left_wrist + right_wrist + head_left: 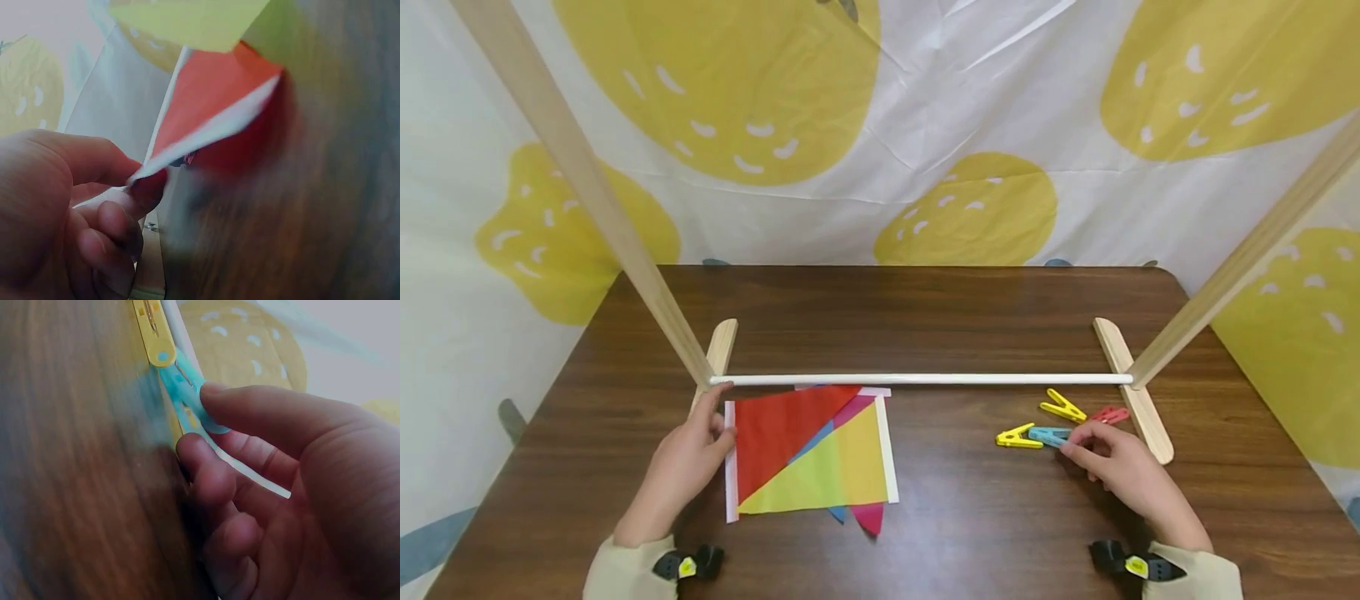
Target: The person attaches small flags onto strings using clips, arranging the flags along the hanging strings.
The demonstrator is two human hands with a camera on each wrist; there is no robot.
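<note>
A stack of coloured pennant flags point(808, 450) with white edging lies on the table, red and yellow on top, blue and pink tips showing beneath. At its upper left corner, my left hand point(688, 454) pinches the white edge point(212, 128) of the red flag between thumb and finger, lifting it in the left wrist view. Over on the right, my right hand point(1123, 471) holds a blue clothespin point(1048, 436) by its handles between thumb and fingers. Beside it are yellow clothespins point(1019, 437) and a red clothespin point(1109, 415), partly behind the hand.
A white rod point(925, 379) spans low between two wooden uprights, the left post point(610, 217) and the right post point(1247, 250). Each stands on a wooden foot point(1152, 427). Behind the brown table point(970, 517) hangs a lemon-print cloth point(955, 100).
</note>
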